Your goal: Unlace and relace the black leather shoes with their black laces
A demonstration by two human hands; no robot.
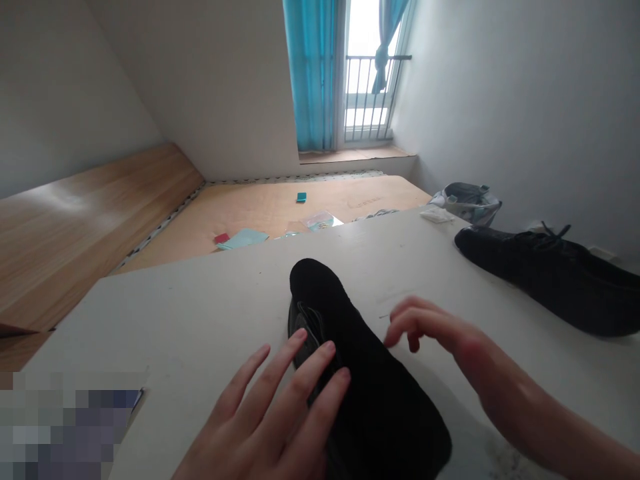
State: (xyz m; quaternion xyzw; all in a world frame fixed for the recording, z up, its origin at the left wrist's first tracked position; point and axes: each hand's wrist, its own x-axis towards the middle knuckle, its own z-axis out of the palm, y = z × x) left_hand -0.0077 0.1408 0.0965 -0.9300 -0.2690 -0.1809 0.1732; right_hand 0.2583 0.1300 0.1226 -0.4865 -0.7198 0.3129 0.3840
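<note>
Fingers, left hand: four show, spread apart with gaps between them; three tips lie against the near shoe's left side, the outermost reaches past its edge; thumb hidden.
Fingers, right hand: bent, a small gap between the two lowest tips, nothing visibly held; just beside the near shoe's right edge, contact impossible to tell through blur.
Near shoe: black, tipped on its side on the white desk, lower centre of the frame, its matte sole-shaped face showing.
Its long axis: slanted from upper left to lower right; narrower rounded end towards the window, broad end towards the lower right corner.
Far shoe: black lace-up at the right edge, toe pointing left.
Shoe count: two.
Lace bow count: one, on the far shoe.
Fabric basket: one, upper right, beyond the desk's corner.
Wood-coloured surface: behind the desk, bearing one red piece, one teal piece and a pale blue sheet.
Curtains: two blue, top centre, one knotted.
Window: one, barred.
</note>
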